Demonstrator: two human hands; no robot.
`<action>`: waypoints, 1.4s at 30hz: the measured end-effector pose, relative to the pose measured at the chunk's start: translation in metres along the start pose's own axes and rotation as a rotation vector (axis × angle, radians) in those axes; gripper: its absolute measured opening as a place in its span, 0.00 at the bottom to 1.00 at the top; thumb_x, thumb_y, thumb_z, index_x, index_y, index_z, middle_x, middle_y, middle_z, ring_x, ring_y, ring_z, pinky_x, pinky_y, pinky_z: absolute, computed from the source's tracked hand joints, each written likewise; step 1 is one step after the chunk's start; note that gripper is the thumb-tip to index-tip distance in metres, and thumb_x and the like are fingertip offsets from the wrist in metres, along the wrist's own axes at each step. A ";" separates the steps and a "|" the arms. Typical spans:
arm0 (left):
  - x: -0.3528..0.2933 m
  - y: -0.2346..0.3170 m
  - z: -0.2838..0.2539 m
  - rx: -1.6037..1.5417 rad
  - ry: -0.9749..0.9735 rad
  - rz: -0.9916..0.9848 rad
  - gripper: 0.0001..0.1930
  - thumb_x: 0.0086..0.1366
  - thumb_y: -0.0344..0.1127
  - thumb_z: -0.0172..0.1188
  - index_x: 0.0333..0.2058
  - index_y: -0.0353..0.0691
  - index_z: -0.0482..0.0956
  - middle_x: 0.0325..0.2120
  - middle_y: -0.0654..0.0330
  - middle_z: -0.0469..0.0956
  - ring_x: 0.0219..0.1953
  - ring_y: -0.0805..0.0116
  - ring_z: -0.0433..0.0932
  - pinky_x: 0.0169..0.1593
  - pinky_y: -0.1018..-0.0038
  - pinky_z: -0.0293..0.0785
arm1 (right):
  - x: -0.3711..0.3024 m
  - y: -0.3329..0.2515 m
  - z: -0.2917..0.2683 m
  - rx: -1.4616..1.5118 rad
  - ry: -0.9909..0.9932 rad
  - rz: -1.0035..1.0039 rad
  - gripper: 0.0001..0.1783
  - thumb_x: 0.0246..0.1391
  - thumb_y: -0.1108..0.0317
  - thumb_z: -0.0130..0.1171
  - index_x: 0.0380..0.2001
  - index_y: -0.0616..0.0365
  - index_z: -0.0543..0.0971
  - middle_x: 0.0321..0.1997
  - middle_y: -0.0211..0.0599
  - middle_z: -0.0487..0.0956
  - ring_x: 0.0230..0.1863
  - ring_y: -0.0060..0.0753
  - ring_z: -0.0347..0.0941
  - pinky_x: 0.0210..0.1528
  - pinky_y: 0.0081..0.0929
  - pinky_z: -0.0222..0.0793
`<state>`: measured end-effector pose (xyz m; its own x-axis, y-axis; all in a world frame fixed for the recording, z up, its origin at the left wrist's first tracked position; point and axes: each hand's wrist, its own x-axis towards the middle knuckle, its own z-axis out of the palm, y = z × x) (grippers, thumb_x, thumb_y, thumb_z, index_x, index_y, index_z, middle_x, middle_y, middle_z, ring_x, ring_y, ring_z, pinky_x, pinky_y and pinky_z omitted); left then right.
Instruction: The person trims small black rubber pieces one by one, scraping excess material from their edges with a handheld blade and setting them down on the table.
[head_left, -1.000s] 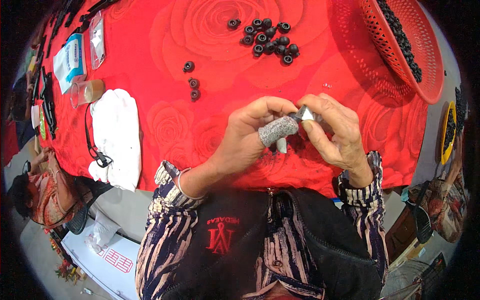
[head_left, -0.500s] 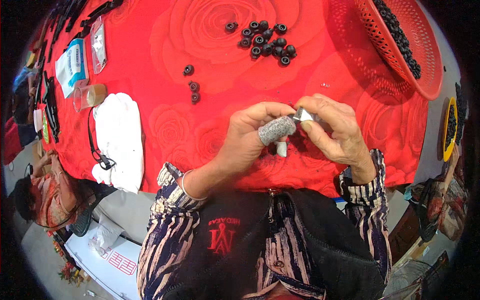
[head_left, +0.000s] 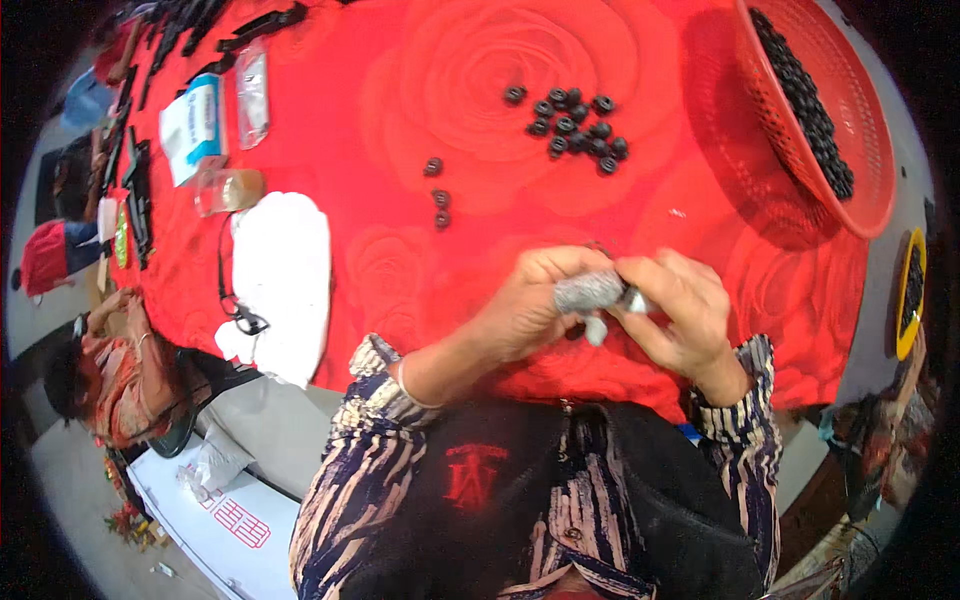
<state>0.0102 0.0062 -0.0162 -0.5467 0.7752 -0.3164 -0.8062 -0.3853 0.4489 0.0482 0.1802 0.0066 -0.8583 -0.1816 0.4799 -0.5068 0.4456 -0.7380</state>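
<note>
My two hands meet close together over the red tablecloth near its front edge. My left hand [head_left: 530, 305] is closed, a grey fabric finger cover [head_left: 588, 292] on one digit and a pale covered tip [head_left: 596, 330] below it. What it pinches is mostly hidden, though something dark shows among the fingers. Closed at its fingertips, my right hand [head_left: 685, 310] grips a small silvery blade-like piece [head_left: 635, 300], blurred and partly covered. Beyond the hands lie a cluster of small black round parts [head_left: 566, 126] with ringed ends and, further left, three more black parts [head_left: 441, 200].
A red perforated basket [head_left: 875, 205] of black parts stands at right, with a yellow basket [head_left: 903, 350] beyond. At left are a white cloth [head_left: 285, 270], eyeglasses [head_left: 245, 318], a clear cup [head_left: 212, 192], a packet [head_left: 180, 140] and black strips [head_left: 265, 25]. Another person [head_left: 120, 370] sits at far left.
The whole view has shifted, so the table's things sit further right and lower. My hands have drawn closer together, and the silvery piece is now more hidden behind the grey finger cover.
</note>
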 end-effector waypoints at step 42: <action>-0.004 0.011 0.006 0.276 0.056 0.142 0.08 0.61 0.30 0.55 0.38 0.33 0.76 0.28 0.60 0.76 0.24 0.75 0.74 0.26 0.80 0.72 | 0.004 -0.008 -0.016 0.300 0.000 0.252 0.13 0.44 0.78 0.54 0.38 0.66 0.72 0.27 0.41 0.73 0.25 0.35 0.72 0.27 0.24 0.66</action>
<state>0.0049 0.0020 -0.0055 -0.6675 0.6915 -0.2762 -0.6330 -0.3316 0.6995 0.0500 0.1899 0.0223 -0.9588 -0.0991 0.2662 -0.2812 0.1997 -0.9386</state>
